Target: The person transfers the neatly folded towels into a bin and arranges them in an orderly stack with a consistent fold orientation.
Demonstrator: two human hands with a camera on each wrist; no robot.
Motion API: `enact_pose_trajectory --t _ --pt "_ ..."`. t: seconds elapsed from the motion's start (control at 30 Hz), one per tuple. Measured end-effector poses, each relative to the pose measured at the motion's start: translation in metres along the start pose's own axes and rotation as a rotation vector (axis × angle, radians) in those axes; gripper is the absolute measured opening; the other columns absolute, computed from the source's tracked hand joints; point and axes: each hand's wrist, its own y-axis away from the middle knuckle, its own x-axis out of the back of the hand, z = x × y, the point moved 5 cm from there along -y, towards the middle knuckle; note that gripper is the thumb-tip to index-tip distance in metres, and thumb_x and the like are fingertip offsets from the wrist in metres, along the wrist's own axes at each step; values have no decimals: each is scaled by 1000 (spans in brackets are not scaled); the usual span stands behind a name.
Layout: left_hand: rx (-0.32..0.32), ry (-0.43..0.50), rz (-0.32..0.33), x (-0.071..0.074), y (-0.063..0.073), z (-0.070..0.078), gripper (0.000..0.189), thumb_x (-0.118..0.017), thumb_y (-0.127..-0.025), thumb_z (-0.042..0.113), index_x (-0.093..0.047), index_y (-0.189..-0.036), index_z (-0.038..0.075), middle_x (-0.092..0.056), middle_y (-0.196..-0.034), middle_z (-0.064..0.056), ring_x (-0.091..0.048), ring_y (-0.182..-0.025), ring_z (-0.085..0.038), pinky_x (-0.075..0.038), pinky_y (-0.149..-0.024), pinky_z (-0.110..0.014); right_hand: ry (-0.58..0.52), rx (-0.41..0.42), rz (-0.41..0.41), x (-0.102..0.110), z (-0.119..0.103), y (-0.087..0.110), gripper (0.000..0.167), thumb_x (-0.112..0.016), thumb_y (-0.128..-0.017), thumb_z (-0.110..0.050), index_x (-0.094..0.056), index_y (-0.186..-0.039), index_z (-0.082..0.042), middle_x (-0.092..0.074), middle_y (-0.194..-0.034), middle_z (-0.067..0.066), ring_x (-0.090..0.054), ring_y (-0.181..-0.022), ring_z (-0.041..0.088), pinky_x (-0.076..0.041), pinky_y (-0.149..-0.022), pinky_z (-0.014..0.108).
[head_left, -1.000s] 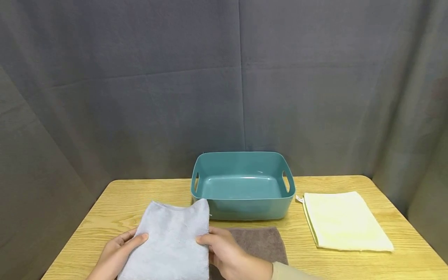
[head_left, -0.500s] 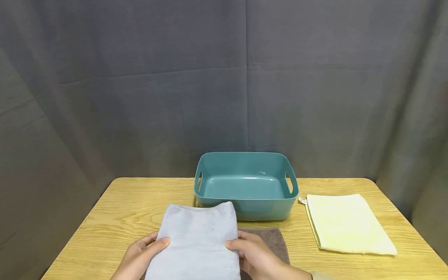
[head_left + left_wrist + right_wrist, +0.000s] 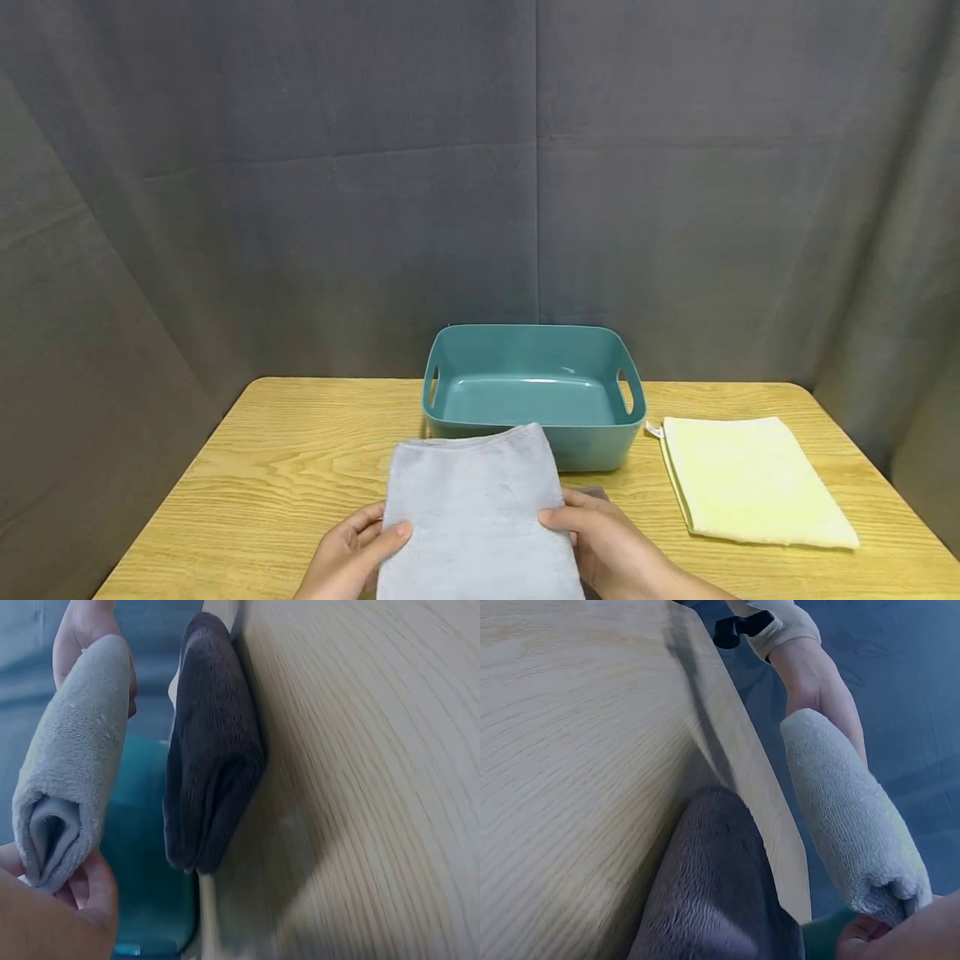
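Note:
Both hands hold a folded light grey towel [image 3: 476, 517] up in front of the person. My left hand [image 3: 348, 554] grips its left side, thumb on the near face and fingers behind. On the opposite side my right hand [image 3: 611, 546] pinches it the same way. The left wrist view shows the towel's folded layers [image 3: 71, 772] end-on. Beneath it a folded dark brown towel [image 3: 217, 735] lies on the table; in the head view it is mostly hidden behind the grey towel and right hand.
A teal bin [image 3: 532, 450] with handle cutouts stands at the back middle of the wooden table [image 3: 247, 492], nothing visible inside. A folded pale yellow towel [image 3: 753, 483] with a white tag lies on the right. A grey curtain [image 3: 375, 208] hangs behind.
The hands and the grey towel have moved right in the head view, now overlapping the bin's lower front and covering more of the brown towel. The view has shifted slightly. Both grips are unchanged.

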Motion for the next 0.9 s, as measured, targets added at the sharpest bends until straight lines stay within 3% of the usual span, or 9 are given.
enact_pose_trajectory --t 0.1,0.23,0.43,0.63,0.9 --pt "-10 -23 2 -7 -1 1 78 -69 -94 35 -35 -142 -17 -59 -128 -27 -62 -111 -32 -54 -88 -42 -22 -1 -18 8 1 4 61 -59 -95 -15 -32 -146 7 -60 -118 5 -60 -103 19 -49 -92 39" --pt "-39 -68 10 -15 -3 3 74 -69 -94 35 -40 -140 -15 -61 -125 -25 -60 -114 -33 -52 -91 -46 -23 -9 -39 17 3 9 66 -57 -97 -17 -23 -149 7 -59 -118 6 -59 -105 21 -49 -93 41" --pt "-83 -41 -26 -30 -5 8 69 -71 -93 33 -45 -138 -13 -66 -117 -12 -63 -106 -25 -53 -89 -41 11 13 -26 31 2 15 77 -56 -99 -20 -9 -150 13 -62 -117 5 -60 -107 23 -50 -93 43" --pt "-110 -22 -57 -45 -7 13 73 -72 -92 34 -43 -139 -14 -64 -121 -14 -63 -107 -26 -55 -87 -40 73 67 -6 46 -2 23 77 -53 -101 -22 -6 -149 17 -60 -120 5 -62 -106 22 -53 -91 42" --pt "-125 -14 -72 -55 -8 18 69 -72 -92 33 -46 -139 -11 -65 -116 -10 -63 -102 -21 -55 -85 -37 20 95 -37 52 -5 31 73 -51 -103 -21 -7 -150 13 -60 -121 3 -63 -107 22 -53 -92 42"
